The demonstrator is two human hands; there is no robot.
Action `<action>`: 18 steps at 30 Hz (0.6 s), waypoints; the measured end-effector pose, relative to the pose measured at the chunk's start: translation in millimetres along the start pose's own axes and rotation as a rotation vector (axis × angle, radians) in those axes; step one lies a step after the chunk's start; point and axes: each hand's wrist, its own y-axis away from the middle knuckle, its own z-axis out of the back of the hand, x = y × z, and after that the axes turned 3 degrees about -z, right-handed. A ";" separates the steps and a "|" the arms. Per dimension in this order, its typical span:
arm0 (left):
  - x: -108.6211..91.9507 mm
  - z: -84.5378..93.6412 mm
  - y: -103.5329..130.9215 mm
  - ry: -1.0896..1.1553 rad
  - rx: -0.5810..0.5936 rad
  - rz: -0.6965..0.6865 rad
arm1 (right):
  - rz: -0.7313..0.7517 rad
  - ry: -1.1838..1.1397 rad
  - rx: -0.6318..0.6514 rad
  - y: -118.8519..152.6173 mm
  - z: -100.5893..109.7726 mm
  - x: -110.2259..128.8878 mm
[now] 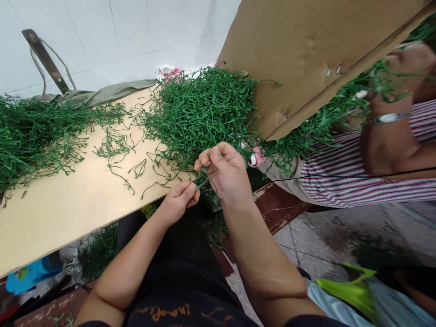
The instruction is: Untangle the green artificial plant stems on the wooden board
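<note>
- Head view: the left hand (177,203) is closed in a pinch, thumb against the bent fingers, on thin green stems (201,180) just beyond the front edge of the desk (68,204).
- The right hand (229,173) is beside it and a little higher in the view, its thumb and forefinger pinched together on the same stems, which span the short gap between the two hands; how many stems there are cannot be told.
- Directly beyond the hands, a large tangled heap (207,106) of green stems with small knobbed tips rests on the desk.
- A small loose cluster (117,143) and some scattered single stems lie left of that heap, and a second big pile (30,136) covers the desk's far left part.
- Along the wall (136,32) lies a crumpled grey-green cloth (116,92); a dark strip (46,61) with a cord loop stands tilted near its left part.
- A pink and white cloth (169,71) shows behind the large heap.
- A brown cardboard sheet (289,59) rises at the right side of the heap.
- Past the sheet, a person in a striped garment (354,168) has more greens (316,129) in front of them.
- Below the desk at left is a blue plastic item (34,273), partly hidden.
</note>
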 end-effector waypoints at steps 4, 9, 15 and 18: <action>0.8 -8.6 1.0 0.022 0.000 -0.012 | 0.037 -0.010 -0.031 -5.7 1.0 -1.3; -3.6 -23.9 2.6 -0.064 -0.041 -0.055 | 0.110 0.023 -0.115 -17.8 8.0 -4.6; 15.6 -30.4 39.9 -0.562 0.528 -0.170 | 0.124 -0.127 -0.418 -35.0 66.9 26.9; 16.2 -13.1 36.8 -0.371 0.236 -0.010 | 0.152 -0.111 -0.320 -31.1 80.9 37.5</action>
